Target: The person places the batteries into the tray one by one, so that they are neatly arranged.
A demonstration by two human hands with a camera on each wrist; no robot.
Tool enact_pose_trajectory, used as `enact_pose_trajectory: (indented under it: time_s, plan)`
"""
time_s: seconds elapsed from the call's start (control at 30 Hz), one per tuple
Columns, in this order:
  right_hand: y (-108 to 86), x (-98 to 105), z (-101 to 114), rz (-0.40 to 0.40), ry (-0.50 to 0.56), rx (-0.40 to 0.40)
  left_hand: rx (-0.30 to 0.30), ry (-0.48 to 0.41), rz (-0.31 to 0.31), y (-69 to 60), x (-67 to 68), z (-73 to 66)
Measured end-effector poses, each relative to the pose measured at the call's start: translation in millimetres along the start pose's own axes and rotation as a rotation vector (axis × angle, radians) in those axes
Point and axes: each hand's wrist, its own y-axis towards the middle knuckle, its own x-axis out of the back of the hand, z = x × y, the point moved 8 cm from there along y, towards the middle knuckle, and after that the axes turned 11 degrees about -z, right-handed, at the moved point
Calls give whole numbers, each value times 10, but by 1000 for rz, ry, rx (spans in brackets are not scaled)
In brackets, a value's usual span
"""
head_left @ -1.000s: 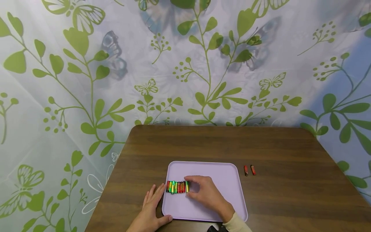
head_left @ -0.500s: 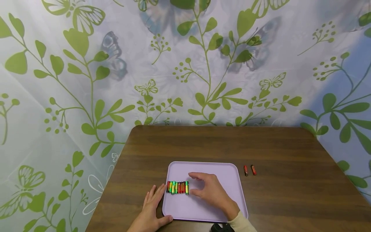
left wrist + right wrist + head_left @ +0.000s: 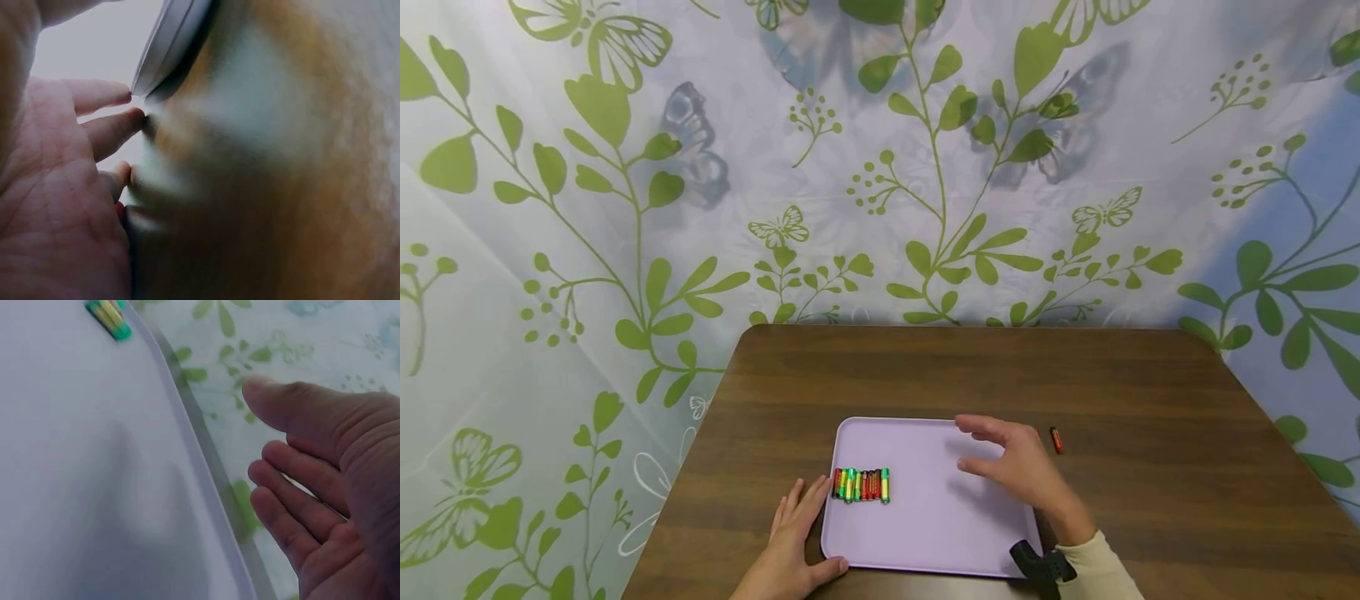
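Observation:
A row of red and green-yellow batteries point(image 3: 861, 485) lies side by side in the left part of a lilac tray point(image 3: 925, 533). My left hand point(image 3: 792, 542) rests against the tray's left side, fingers spread, thumb by its front corner; in the left wrist view, fingertips touch near the tray rim point(image 3: 169, 47). Over the tray's right side hovers my right hand point(image 3: 1018, 462), thumb and fingers apart, holding nothing. Just beyond it, a red battery point(image 3: 1057, 440) lies on the table; another beside it is mostly hidden by that hand. The right wrist view shows green-ended batteries point(image 3: 111, 319).
The tray stands on a dark wood table point(image 3: 970, 367) near its front. Behind the table hangs a pale cloth point(image 3: 880, 250) printed with green leaves and butterflies. A black device point(image 3: 1041, 564) is strapped to my right wrist, above the tray's front right corner.
My right hand has let go of the green-yellow battery at the row's right end and moved right across the tray, now covering most of one loose red battery. The left hand stays put.

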Motion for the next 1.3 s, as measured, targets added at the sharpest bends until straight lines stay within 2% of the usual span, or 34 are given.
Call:
enact_pose_trajectory:
  time_s: [0.1, 0.33, 0.53, 0.67, 0.83, 1.13, 1.3]
  plan:
    - [15, 225, -114, -13, -31, -4, -8, 2, -1, 2, 2, -2]
    - [17, 734, -356, -18, -203, 4, 5, -13, 6, 6, -2, 11]
    - [-23, 988, -552, 10, -259, 14, 27, -34, 8, 10, -3, 22]
    - [-58, 1083, -672, -3, -258, 21, 38, -43, 10, 13, -5, 30]
    - [-89, 1145, -811, -6, -270, 11, 23, -31, 3, 13, 3, 22]
    - [-104, 1161, -998, 0, -295, -37, 8, -20, -1, 18, 6, 1]
    - [-104, 1146, -1045, -19, -295, -30, 7, -19, -5, 19, 10, 7]
